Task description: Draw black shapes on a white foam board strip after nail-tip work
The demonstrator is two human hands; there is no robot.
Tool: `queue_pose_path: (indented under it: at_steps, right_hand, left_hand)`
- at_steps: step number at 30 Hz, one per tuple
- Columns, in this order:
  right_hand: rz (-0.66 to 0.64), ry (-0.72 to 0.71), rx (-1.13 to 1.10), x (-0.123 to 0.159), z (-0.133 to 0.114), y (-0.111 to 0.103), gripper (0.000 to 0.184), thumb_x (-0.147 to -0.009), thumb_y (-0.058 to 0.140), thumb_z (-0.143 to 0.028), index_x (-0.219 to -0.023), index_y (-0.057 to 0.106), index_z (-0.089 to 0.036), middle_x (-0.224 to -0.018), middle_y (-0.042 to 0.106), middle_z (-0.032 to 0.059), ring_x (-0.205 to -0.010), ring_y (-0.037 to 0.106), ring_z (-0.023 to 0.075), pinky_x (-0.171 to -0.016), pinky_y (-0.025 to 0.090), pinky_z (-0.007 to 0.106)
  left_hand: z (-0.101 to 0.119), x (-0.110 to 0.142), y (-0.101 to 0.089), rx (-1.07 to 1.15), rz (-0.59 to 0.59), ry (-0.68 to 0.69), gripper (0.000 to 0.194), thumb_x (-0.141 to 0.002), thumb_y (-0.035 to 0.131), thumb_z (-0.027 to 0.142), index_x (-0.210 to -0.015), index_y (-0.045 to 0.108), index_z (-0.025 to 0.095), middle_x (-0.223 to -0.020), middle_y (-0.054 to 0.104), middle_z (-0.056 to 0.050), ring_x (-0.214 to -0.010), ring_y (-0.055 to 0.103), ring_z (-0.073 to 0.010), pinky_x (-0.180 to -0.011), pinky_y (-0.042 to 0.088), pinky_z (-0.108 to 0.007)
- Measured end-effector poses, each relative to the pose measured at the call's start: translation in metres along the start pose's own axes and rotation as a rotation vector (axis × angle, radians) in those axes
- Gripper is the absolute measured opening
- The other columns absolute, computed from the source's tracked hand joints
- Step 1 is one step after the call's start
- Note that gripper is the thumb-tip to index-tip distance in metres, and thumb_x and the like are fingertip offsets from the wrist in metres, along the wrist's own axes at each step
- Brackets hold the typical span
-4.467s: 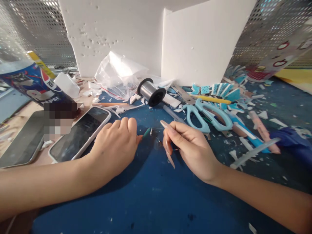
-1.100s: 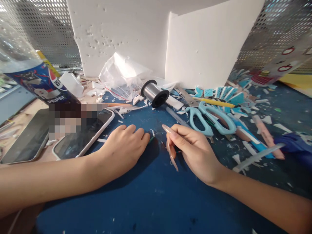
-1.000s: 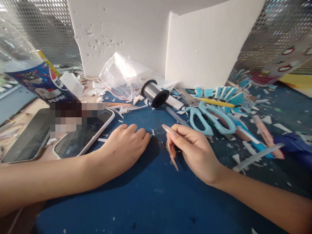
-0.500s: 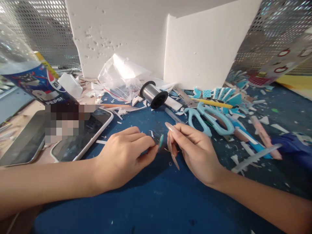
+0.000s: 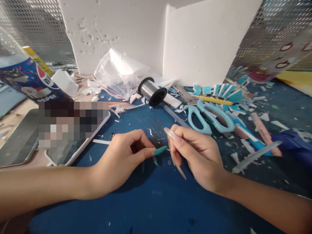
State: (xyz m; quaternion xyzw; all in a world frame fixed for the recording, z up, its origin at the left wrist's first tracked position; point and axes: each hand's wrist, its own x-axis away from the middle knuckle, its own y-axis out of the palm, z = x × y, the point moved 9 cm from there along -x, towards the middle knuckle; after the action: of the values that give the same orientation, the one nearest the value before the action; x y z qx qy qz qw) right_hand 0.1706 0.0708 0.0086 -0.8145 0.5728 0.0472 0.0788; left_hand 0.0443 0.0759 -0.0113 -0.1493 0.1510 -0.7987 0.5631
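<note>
My left hand [image 5: 130,156] is closed in a pinch, thumb against the fingers, its long teal nail pointing right. Facing it, my right hand [image 5: 192,151] also pinches, thumb and forefinger pressed together under long pale nails. A short, bright strand of thin wire [image 5: 168,149] shows in the narrow gap between the two hands; most of it is too fine to follow. Behind them lies a black spool [image 5: 152,91] wound with silvery wire. Light blue scissors [image 5: 207,117] rest just beyond my right hand.
A phone [image 5: 73,149] and a second phone [image 5: 20,138] lie at left, near a Pepsi bottle [image 5: 36,79]. White foam boards [image 5: 195,45] stand behind a clear plastic bag [image 5: 119,73]. A yellow pencil [image 5: 214,99], a glue stick [image 5: 243,164] and scraps litter the right side.
My left hand has rolled from palm-down to a side-on pinch, showing its thumb and teal nail, and has come closer to my right hand. The right hand keeps its pinch, shifting slightly.
</note>
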Motion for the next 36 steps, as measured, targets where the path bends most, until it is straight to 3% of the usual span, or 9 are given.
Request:
queue_pose_path:
  at_steps: [4, 10, 17, 36]
  right_hand:
    - [-0.025, 0.000, 0.109, -0.001, -0.001, 0.003, 0.040, -0.098, 0.042, -0.029, -0.060, 0.048, -0.019, -0.050, 0.046, -0.0043, -0.037, 0.045, 0.0058, -0.041, 0.037, 0.023]
    - [-0.017, -0.014, 0.172, -0.002, -0.002, 0.002, 0.042, -0.098, 0.042, -0.027, -0.057, 0.046, -0.019, -0.049, 0.044, -0.0040, -0.043, 0.043, 0.0070, -0.046, 0.036, 0.024]
    - [-0.012, -0.063, 0.241, -0.002, -0.008, 0.003, 0.039, -0.098, 0.042, -0.026, -0.059, 0.045, -0.020, -0.049, 0.043, -0.0037, -0.046, 0.043, 0.0093, -0.048, 0.037, 0.027]
    - [-0.060, -0.111, 0.246, 0.001, -0.011, 0.006, 0.034, -0.098, 0.041, -0.024, -0.065, 0.047, -0.019, -0.056, 0.045, -0.0039, -0.046, 0.043, 0.0064, -0.051, 0.039, 0.025]
  left_hand:
    - [-0.012, -0.001, 0.001, 0.236, 0.018, -0.150, 0.017, -0.073, 0.070, 0.024, -0.064, 0.059, 0.015, -0.062, 0.063, 0.003, -0.057, 0.052, -0.0071, -0.052, 0.043, -0.016]
    - [-0.011, -0.003, 0.001, 0.420, 0.029, -0.169, 0.016, -0.067, 0.074, 0.017, -0.060, 0.061, 0.013, -0.058, 0.063, 0.004, -0.053, 0.051, -0.0042, -0.051, 0.042, -0.013]
    - [-0.009, -0.004, 0.000, 0.463, 0.039, -0.139, 0.018, -0.066, 0.074, 0.015, -0.057, 0.059, 0.014, -0.056, 0.062, 0.004, -0.051, 0.052, -0.0058, -0.050, 0.043, -0.016]
    - [-0.008, -0.005, 0.002, 0.554, 0.042, -0.145, 0.019, -0.066, 0.074, 0.008, -0.056, 0.058, 0.013, -0.055, 0.063, 0.007, -0.051, 0.052, -0.0020, -0.050, 0.041, -0.009]
